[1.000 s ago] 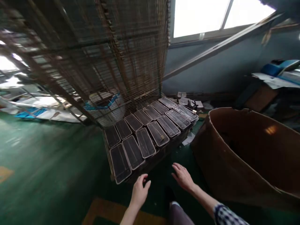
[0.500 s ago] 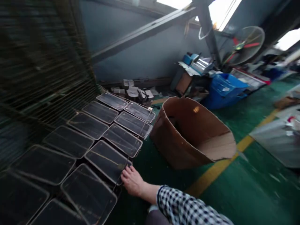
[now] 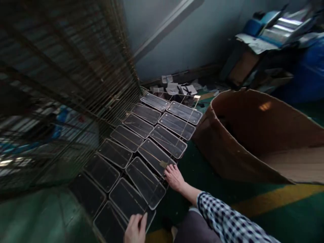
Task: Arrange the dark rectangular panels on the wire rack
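Several dark rectangular panels (image 3: 154, 155) with pale rims lie in two rows on a low wire rack (image 3: 192, 108). My right hand (image 3: 174, 177) rests with its fingers on the rack's near edge, beside a panel about midway along the row. My left hand (image 3: 135, 229) is at the bottom of the view and pinches the thin wire rim at the rack's closest corner. A checked sleeve (image 3: 222, 219) covers my right forearm.
A raised stack of hinged wire racks (image 3: 63, 77) stands tilted at the left. A large brown cardboard drum (image 3: 243, 141) lies open right of the rack. Papers litter the floor by the grey wall, clutter and blue bins fill the back right. The green floor carries a yellow line (image 3: 278, 199).
The camera swung back left and down. My left hand came back into view at the rack's near corner. My right hand stays on the rack's edge.
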`<state>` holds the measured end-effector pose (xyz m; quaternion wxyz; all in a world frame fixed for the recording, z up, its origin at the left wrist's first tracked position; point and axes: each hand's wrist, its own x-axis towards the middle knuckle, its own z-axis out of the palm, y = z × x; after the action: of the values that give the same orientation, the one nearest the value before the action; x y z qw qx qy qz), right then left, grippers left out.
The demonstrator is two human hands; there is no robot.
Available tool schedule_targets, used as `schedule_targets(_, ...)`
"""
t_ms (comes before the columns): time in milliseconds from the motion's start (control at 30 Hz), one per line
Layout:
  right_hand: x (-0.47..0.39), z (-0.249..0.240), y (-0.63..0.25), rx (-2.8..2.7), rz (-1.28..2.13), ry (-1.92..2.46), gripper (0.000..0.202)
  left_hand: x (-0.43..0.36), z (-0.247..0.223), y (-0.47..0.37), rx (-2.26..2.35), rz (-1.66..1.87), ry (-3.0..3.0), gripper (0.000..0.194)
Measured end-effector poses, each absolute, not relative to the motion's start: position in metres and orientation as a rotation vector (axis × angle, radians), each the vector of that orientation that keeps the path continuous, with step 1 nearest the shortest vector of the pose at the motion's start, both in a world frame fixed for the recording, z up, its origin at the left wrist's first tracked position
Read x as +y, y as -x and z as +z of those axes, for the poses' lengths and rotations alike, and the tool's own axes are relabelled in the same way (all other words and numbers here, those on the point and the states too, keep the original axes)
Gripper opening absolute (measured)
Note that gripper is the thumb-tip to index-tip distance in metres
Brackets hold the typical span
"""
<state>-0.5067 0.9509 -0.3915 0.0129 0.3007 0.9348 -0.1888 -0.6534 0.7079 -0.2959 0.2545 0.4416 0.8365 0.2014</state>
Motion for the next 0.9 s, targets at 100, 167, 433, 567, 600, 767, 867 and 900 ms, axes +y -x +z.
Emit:
schedule_targets(100,0.948,-0.381,0.517,2.886,-0.616,-0.962,0.023,0.696,-0.248,0.661,2.370,0.647,-1.211,0.032)
schedule_targets(167,0.944,-0.373,0.524,2.867,-0.636,-0.977,0.021,0.690,-0.210,0.670,2.435,0.736,-1.269,0.021)
schedule_targets(433,0.883,-0.360,0.561,2.720,-0.888,-0.861,0.021,0.672,-0.052,0.773,3.063,0.472,-1.780,0.024)
schedule_targets(567,0.814,-0.360,0.591,2.575,-1.093,-0.696,0.024,0.666,-0.007,0.838,3.294,0.392,-1.651,0.049)
schedule_targets(600,0.795,-0.360,0.600,2.536,-1.132,-0.667,0.024,0.664,0.000,0.853,3.310,0.369,-1.665,0.053)
schedule_targets(767,0.700,-0.367,0.650,2.378,-1.193,-0.657,0.025,0.646,0.015,0.918,3.281,0.319,-1.879,0.070)
schedule_targets(867,0.649,-0.377,0.681,2.317,-1.126,-0.786,0.027,0.624,0.015,0.943,3.193,0.412,-2.033,0.074)
schedule_targets(900,0.633,-0.380,0.690,2.304,-1.091,-0.844,0.029,0.614,0.012,0.950,3.157,0.471,-2.056,0.074)
